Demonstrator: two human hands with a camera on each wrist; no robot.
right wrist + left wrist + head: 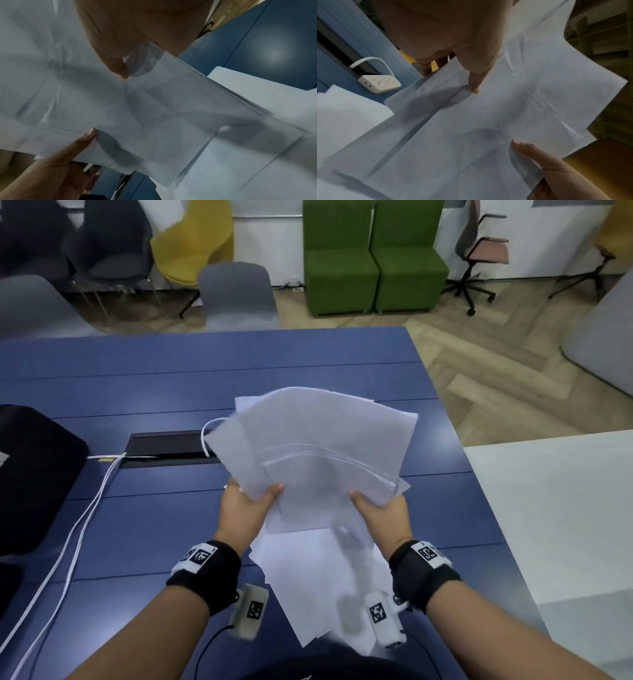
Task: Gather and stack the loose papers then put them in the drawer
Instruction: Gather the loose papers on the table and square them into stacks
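cables [72, 529]: lying white along left of blue table [144, 508]
left hand [245, 508]: pinching papers [318, 446] at left edge, thumb on top, fingers under
papers: being held fanned and uneven above table; more sheets [315, 577] lying flat below
right hand [382, 513]: pinching papers' right edge, thumb on top

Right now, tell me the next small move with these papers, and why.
Probably tap the held papers on the table to square them. Both hands, left and right, pinch the bunch at its near edge, but the sheets fan out at mixed angles. More sheets lie loose on the table beneath, not yet gathered.
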